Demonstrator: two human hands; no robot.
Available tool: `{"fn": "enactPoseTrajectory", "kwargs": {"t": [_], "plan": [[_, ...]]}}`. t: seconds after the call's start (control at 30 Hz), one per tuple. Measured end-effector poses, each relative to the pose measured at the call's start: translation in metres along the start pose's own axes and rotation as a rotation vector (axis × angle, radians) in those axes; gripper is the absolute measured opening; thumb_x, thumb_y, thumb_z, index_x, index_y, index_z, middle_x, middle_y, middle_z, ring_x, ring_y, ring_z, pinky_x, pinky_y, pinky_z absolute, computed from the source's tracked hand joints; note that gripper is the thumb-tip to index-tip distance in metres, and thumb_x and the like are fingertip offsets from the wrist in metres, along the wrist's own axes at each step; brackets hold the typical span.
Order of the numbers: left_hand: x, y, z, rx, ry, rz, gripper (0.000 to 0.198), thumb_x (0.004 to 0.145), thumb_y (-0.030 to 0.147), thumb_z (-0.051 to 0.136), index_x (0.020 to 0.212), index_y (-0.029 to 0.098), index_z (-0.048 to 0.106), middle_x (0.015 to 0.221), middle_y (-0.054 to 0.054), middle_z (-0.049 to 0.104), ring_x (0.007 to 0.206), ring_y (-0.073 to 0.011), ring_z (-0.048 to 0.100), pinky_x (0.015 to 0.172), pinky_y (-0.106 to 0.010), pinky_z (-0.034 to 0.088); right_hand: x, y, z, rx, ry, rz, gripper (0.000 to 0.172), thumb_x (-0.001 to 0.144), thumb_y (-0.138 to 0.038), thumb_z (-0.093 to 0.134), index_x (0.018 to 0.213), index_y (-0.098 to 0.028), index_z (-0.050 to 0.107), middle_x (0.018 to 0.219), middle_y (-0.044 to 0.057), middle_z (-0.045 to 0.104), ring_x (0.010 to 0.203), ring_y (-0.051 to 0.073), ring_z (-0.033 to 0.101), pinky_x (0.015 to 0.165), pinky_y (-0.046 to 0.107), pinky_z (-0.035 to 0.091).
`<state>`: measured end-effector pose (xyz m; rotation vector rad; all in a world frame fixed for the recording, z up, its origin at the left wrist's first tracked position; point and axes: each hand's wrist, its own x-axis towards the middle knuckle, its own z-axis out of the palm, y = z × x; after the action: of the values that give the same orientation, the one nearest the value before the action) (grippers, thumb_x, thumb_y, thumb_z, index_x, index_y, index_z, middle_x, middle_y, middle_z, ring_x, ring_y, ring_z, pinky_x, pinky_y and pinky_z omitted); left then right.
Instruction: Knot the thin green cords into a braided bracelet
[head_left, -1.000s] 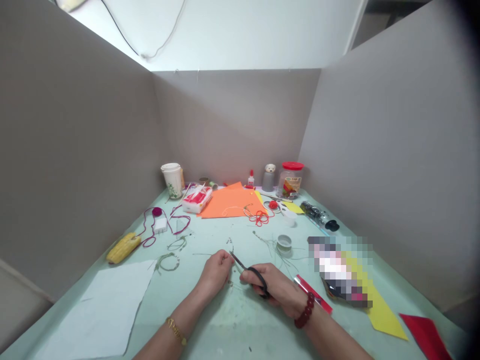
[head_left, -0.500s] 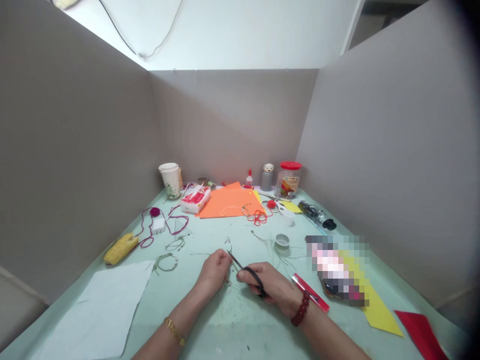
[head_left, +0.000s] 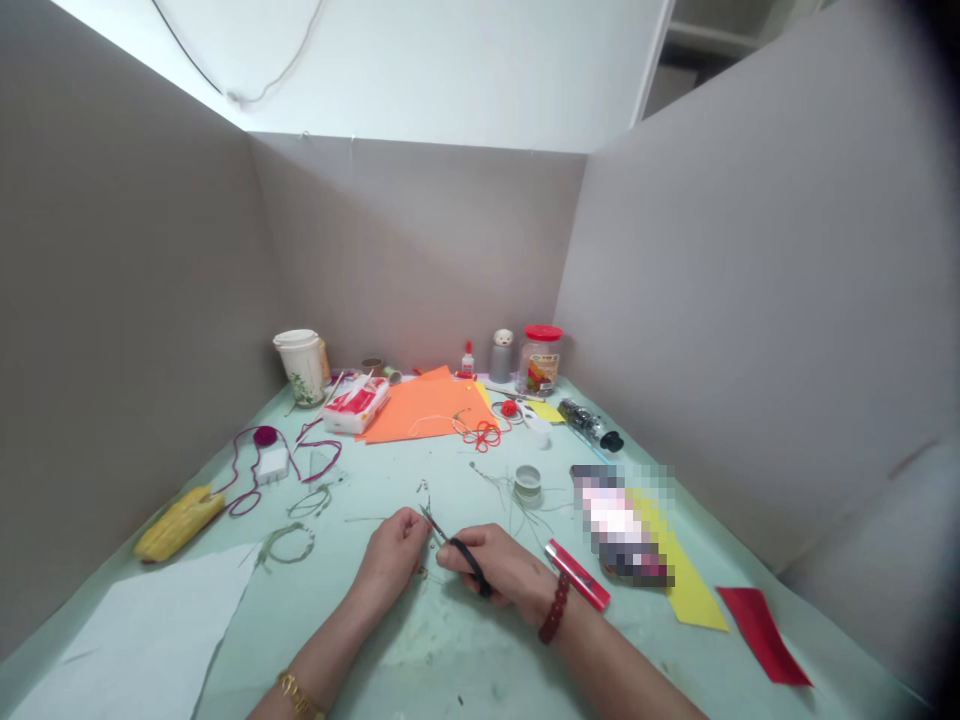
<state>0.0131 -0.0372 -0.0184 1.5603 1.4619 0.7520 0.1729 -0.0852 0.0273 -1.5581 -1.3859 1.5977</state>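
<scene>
My left hand (head_left: 391,548) is closed, fingertips pinched on what looks like a thin cord (head_left: 366,519), a strand of which trails out to the left. My right hand (head_left: 495,565) grips a pair of scissors (head_left: 474,572) by their black handles. The blades point up and left, their tips slightly parted right beside my left fingertips. Small dark bits lie on the table just beyond the tips and below my fingers. A loop of green cord (head_left: 289,543) rests left of my left hand. More thin green strands (head_left: 501,490) spread around a grey-white spool (head_left: 527,484).
Around the hands lie a white sheet (head_left: 142,630), a yellow corn-shaped thing (head_left: 180,523), purple yarn (head_left: 265,436), a red tube (head_left: 577,575) and a red piece (head_left: 763,635). Behind are orange paper (head_left: 420,405), a tissue pack (head_left: 357,403), a cup (head_left: 301,368) and a red-lidded jar (head_left: 540,360). Grey panels (head_left: 420,250) enclose the table.
The view has turned to the right, so everything sits further left in the picture. The scissor blades look a little more parted beside my left fingertips. Both hands keep nearly the same pose.
</scene>
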Motion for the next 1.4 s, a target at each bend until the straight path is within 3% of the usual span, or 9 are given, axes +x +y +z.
{"fn": "enactPoseTrajectory", "kwargs": {"t": [1.4], "plan": [[-0.005,0.001,0.000,-0.067,0.042,0.053,0.022,0.080,0.036,0.044,0.065,0.020,0.045,0.044,0.007,0.043,0.042,-0.0088,0.037,0.045,-0.019,0.027,0.006,-0.005,0.004,0.038,-0.014,0.007,0.034,0.069,-0.050,0.061,0.070,-0.017,0.050,0.053,-0.005,0.039,0.043,0.005,0.026,0.036,0.019,0.010]]}}
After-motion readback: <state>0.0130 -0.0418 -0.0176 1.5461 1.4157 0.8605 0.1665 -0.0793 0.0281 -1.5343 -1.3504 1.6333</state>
